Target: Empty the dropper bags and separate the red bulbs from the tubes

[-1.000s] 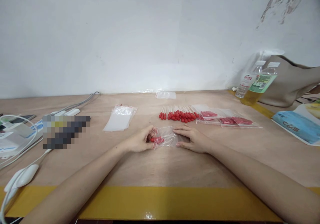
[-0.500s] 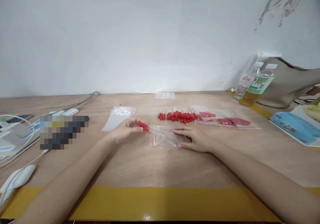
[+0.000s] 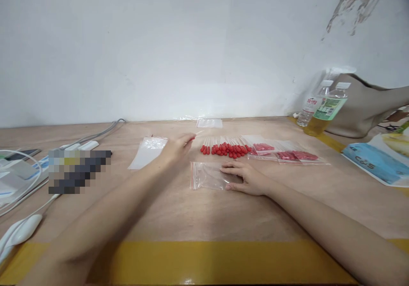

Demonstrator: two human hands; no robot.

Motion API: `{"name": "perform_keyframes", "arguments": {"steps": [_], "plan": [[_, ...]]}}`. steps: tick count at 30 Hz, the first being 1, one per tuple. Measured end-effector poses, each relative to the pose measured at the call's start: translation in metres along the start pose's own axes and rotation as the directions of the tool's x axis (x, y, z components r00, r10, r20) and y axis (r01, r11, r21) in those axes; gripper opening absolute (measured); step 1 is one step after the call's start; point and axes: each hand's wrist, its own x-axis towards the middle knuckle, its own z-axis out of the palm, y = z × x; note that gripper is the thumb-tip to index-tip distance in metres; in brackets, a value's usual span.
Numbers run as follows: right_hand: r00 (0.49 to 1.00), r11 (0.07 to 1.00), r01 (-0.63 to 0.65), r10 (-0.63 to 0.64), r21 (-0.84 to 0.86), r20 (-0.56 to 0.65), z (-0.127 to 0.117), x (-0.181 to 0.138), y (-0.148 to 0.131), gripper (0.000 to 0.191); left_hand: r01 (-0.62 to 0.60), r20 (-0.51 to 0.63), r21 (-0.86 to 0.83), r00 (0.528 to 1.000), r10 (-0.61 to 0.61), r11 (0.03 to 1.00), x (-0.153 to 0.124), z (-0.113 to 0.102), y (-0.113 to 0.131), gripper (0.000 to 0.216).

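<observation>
My left hand point(image 3: 179, 146) is closed, slightly blurred, and raised near the left end of a row of red-tipped sticks point(image 3: 228, 148). It grips red-tipped sticks of the same kind; a bit of red and thin pale shafts point(image 3: 199, 133) show beyond the fingers, pointing away to the right. How many it holds I cannot tell. My right hand point(image 3: 247, 178) rests with fingers spread on the right part of a clear zip bag point(image 3: 207, 176), which lies flat with its red-lined opening to the left. No sticks show inside that bag.
Filled bags of red-tipped sticks point(image 3: 289, 155) overlap right of the row. White bags point(image 3: 147, 151) lie at left, another small bag point(image 3: 209, 123) by the wall. Cables and a power strip point(image 3: 68, 146) occupy the left. Two bottles point(image 3: 329, 109), a grey bag point(image 3: 361, 111) and a blue packet point(image 3: 375, 164) stand or lie right.
My left hand has moved up and away from the clear bag's opening, toward the row, with the red-tipped sticks still in it. My right hand has stayed on the bag.
</observation>
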Motion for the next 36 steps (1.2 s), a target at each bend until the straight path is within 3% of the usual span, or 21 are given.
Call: {"name": "perform_keyframes", "arguments": {"steps": [3,8,13,16,19,21,23,25,28,32,36], "plan": [[1.000,1.000,-0.006,0.006,-0.005,0.003,0.000,0.000,0.000,0.059,-0.067,0.125,0.131,0.991,0.050,0.989,0.014,0.026,0.009,0.026],[1.000,1.000,0.012,-0.012,-0.013,-0.014,-0.001,0.001,-0.001,0.058,-0.165,0.297,0.222,0.950,0.094,0.961,0.025,0.045,0.015,0.023],[0.999,1.000,0.031,-0.031,-0.006,-0.031,0.000,0.001,-0.002,0.056,-0.180,0.325,0.213,0.940,0.104,0.960,0.025,0.052,0.018,0.016],[0.999,1.000,0.030,-0.030,-0.001,-0.032,0.000,0.001,-0.001,0.056,-0.116,0.312,0.183,0.948,0.055,0.976,0.018,0.041,0.029,0.017],[0.999,1.000,0.028,-0.028,0.008,-0.030,0.000,0.000,0.000,0.056,0.021,0.203,0.106,0.978,-0.042,0.994,0.000,0.025,0.039,0.019],[1.000,1.000,0.023,-0.023,0.009,-0.021,0.000,0.000,0.000,0.056,0.147,0.094,0.034,0.984,-0.150,0.988,-0.017,0.016,0.037,0.014],[1.000,1.000,0.017,-0.017,0.007,-0.014,0.000,0.000,0.000,0.056,0.284,0.057,-0.069,0.958,-0.281,0.956,-0.037,0.012,0.030,0.015],[1.000,1.000,0.010,-0.010,0.003,-0.014,0.000,0.000,0.001,0.056,0.385,0.138,-0.180,0.921,-0.364,0.905,-0.054,0.011,0.022,0.024],[1.000,1.000,0.002,-0.002,-0.009,-0.011,0.001,0.001,0.001,0.056,0.402,0.275,-0.248,0.902,-0.333,0.882,-0.074,0.011,0.021,0.031],[1.000,1.000,0.007,-0.007,-0.026,-0.007,0.000,-0.001,-0.001,0.055,0.408,0.238,-0.308,0.908,-0.346,0.859,-0.087,0.010,0.032,0.033],[1.000,0.999,0.021,-0.022,-0.048,-0.018,0.000,-0.002,-0.003,0.061,0.425,0.269,-0.424,0.902,-0.336,0.800,-0.097,0.009,0.036,0.057]]}}
